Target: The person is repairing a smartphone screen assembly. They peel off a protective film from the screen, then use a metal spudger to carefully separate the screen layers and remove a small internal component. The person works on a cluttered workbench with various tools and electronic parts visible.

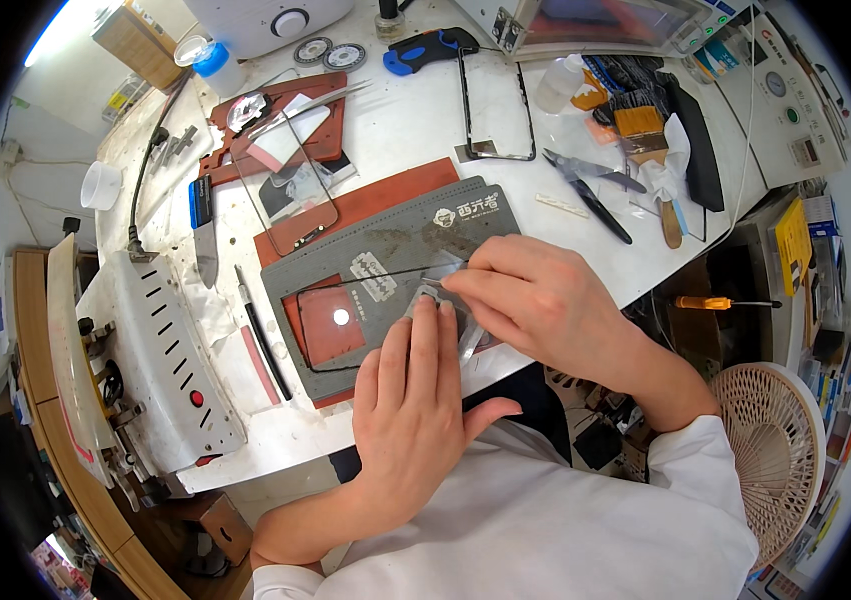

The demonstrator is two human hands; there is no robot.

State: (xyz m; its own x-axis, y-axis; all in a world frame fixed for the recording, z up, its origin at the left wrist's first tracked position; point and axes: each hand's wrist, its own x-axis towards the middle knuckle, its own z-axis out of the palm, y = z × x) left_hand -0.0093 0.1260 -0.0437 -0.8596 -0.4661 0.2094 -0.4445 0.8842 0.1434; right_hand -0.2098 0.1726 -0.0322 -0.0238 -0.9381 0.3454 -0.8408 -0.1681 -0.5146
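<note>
Panel: the black-edged clear panel [345,318] is laid on the grey mat [395,235], by which the table [400,110] is probably protected.
Left hand [408,405]: laid flat over the panel, fingers extended; steadying seems intended.
Right hand [543,295]: narrowed to a pinch near the panel's far edge, probably for fine control; what is held cannot be told.
Bottles: the translucent bottle [557,85] and blue-capped bottle [217,66] are stood upright; their contents cannot be told.

Wht bench [410,115] w/ red mat [405,190], pliers [570,170]
</note>
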